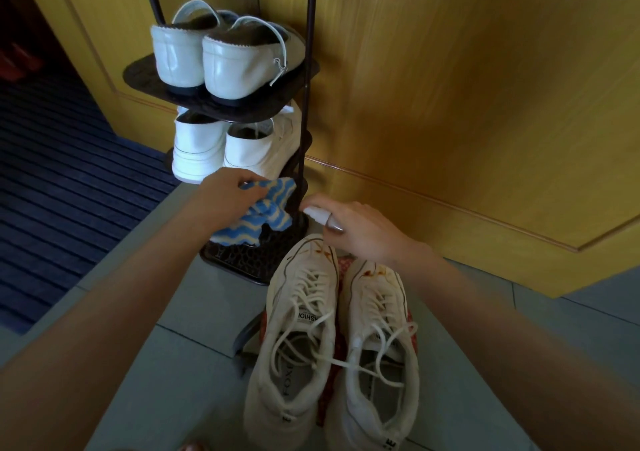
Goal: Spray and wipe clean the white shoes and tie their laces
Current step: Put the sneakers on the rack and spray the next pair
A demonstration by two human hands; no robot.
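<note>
Two off-white sneakers stand side by side on a low red patterned stool, toes pointing away: the left sneaker and the right sneaker. Their laces lie loose and untied, and brown stains mark both toes. My left hand grips a blue and white wavy cloth above the rack's bottom shelf. My right hand is closed around a small white spray bottle, just beyond the sneakers' toes. Most of the bottle is hidden in my palm.
A dark metal shoe rack stands ahead, with white loafers on its upper shelf and white trainers below. Yellow wooden doors rise behind. A blue striped mat lies to the left on the grey tiled floor.
</note>
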